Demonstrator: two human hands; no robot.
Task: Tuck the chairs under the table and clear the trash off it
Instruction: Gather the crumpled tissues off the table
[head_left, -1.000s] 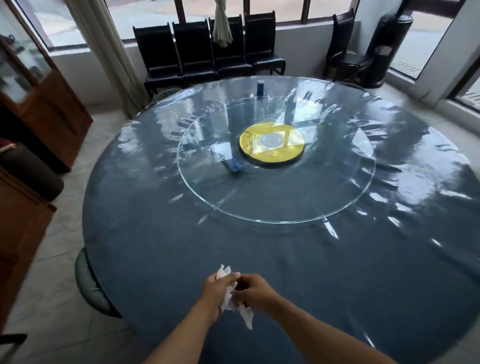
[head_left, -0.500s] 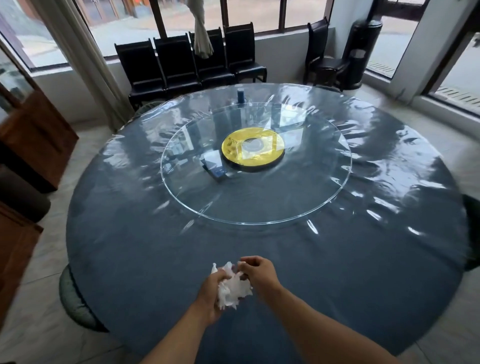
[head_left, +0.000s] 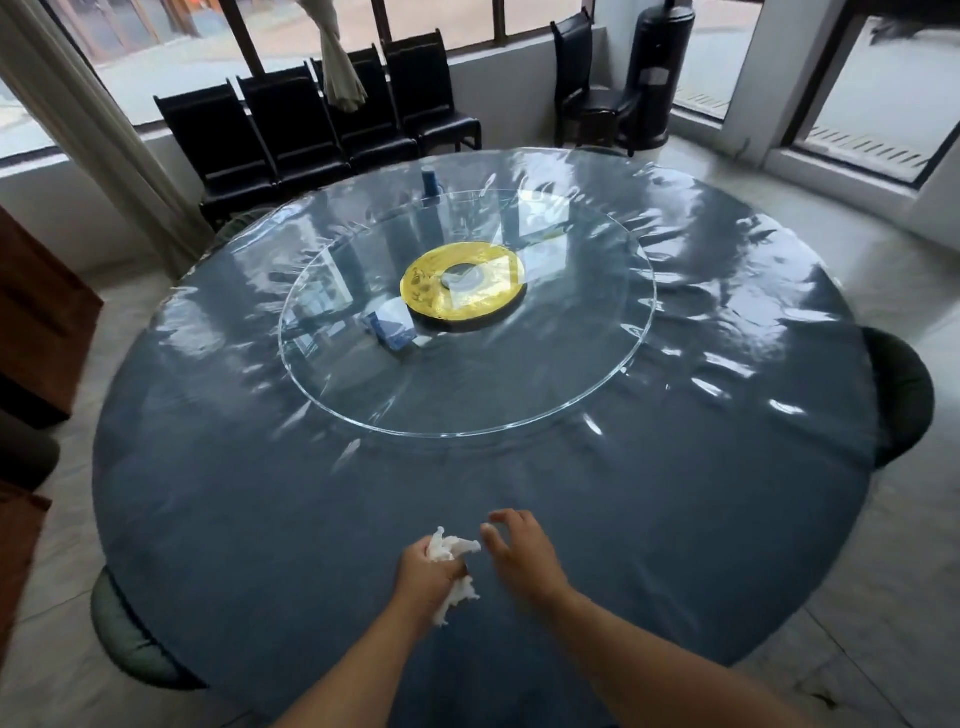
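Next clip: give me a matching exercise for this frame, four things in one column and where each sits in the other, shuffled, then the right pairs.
Things:
1. crumpled tissue
2. blue box
3. blue cup
4. row of black chairs

Places:
A. far part of the table, at the glass turntable's edge
B. in the left hand's grip
C. against the wall under the window
D. on the glass turntable beside the yellow disc

Pairs: 1-B, 2-D, 3-A, 4-C
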